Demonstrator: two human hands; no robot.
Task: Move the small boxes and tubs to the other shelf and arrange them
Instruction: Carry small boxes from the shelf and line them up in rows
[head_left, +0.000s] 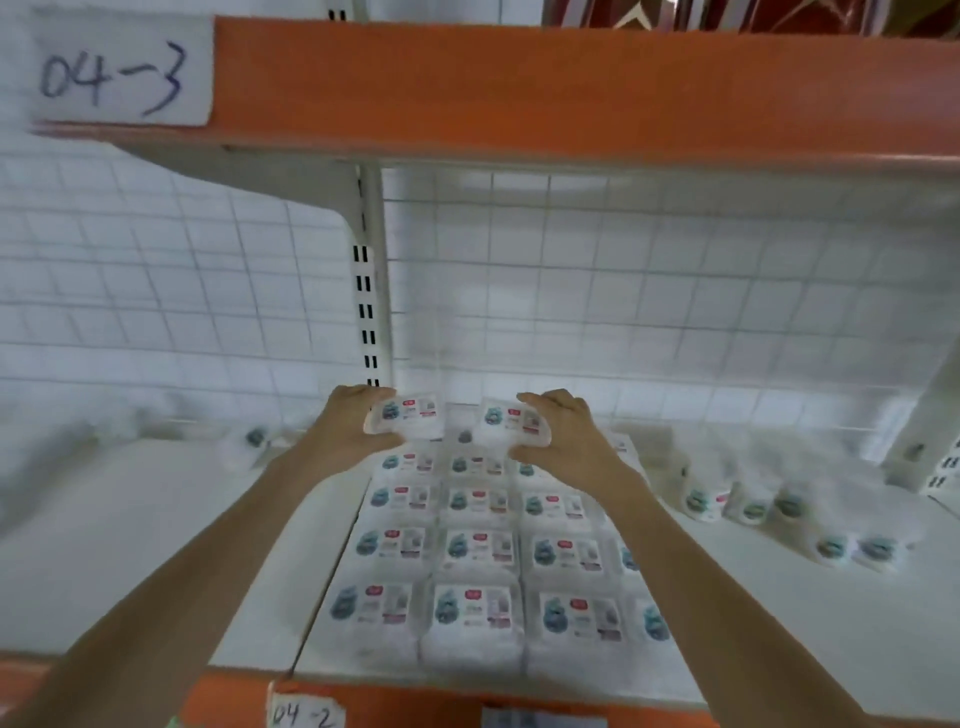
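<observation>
Boxes, one per hand: left hand (347, 431) curled round left box (405, 414), right hand (566, 434) round right box (514, 422), held just above rear of packed grid (478, 551) on white shelf (130, 545). Placing step, probably; next, setting down square in back row.

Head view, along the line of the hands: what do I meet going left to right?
Left hand → box it holds → box in the right hand's grip → right hand → tubs on the shelf.
</observation>
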